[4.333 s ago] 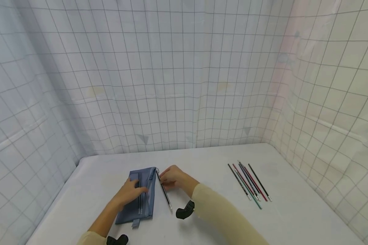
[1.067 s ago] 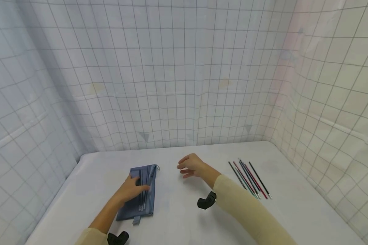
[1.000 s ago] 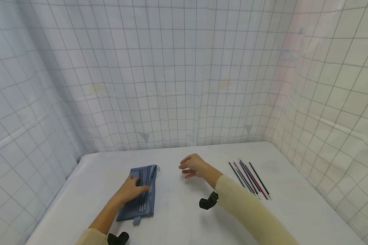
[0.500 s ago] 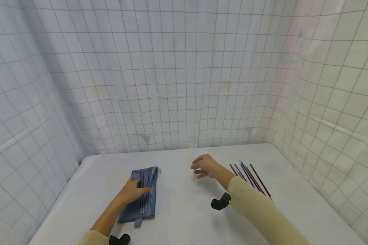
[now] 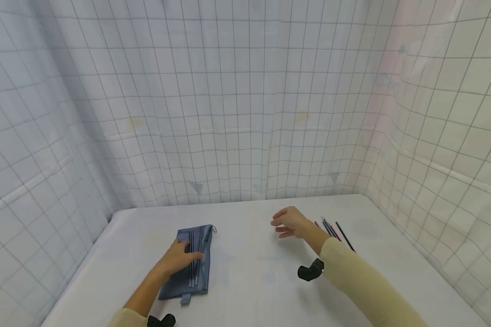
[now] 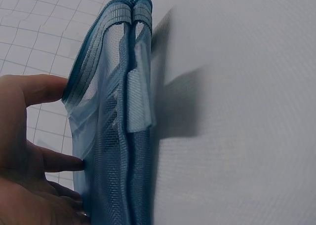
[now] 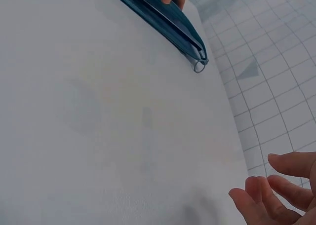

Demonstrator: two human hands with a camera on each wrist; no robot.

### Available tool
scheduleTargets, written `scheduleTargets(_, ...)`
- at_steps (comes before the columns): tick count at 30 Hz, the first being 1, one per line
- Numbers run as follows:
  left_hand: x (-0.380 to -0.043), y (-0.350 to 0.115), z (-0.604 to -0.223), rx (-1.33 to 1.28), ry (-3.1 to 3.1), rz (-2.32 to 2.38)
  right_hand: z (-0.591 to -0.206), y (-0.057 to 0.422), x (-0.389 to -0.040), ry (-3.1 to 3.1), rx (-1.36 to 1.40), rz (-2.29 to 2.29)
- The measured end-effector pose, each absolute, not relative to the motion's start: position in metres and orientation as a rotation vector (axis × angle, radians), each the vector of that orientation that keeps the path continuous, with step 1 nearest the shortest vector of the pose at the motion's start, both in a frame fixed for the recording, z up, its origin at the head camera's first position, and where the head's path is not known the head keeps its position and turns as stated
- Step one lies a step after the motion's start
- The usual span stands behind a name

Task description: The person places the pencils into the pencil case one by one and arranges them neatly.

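A blue mesh zip pencil case [image 5: 202, 268] lies on the left part of the table, with dark pencils [image 5: 193, 272] showing through its mesh. My left hand [image 5: 177, 259] rests on it with fingers spread; up close in the left wrist view, thumb and fingertips touch the top of the case [image 6: 111, 121]. The zip side faces right and gapes a little in the right wrist view, near the ring [image 7: 199, 67]. Holding nothing, my right hand [image 5: 292, 221] hovers right of the table's middle, fingers loosely bent. Several loose pencils [image 5: 343, 236] lie beyond it, partly hidden by my forearm.
The white table [image 5: 237, 272] is walled at the back and sides by white gridded sheets [image 5: 229, 113]. Black devices [image 5: 311, 270] are strapped at both wrists. The case's fabric tab [image 5: 186, 299] points toward me.
Earlier my right hand held a black pencil at the case's zip side; that pencil is now inside the case. The emptied right hand has moved right toward the loose pencils. My left hand stayed put.
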State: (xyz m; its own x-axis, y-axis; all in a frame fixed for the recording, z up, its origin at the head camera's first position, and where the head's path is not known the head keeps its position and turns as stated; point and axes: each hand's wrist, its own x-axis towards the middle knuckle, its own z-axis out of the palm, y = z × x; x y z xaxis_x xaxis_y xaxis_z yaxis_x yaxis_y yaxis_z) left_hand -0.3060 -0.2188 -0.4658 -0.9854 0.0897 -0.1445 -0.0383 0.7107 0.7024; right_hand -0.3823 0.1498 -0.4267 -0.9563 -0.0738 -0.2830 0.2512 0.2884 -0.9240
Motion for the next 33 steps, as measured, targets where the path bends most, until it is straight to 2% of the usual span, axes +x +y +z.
scheduleTargets(29, -0.307, -0.217, -0.467, 0.017, 2.77, 1.115, -0.431, 0.228, -0.374, 2.458, 0.176, -1.623)
scheduleTargets(33, -0.306, -0.218, -0.468, 0.019, 2.772, 1.127, -0.434, 0.237, -0.373, 2.57, 0.197, -1.5)
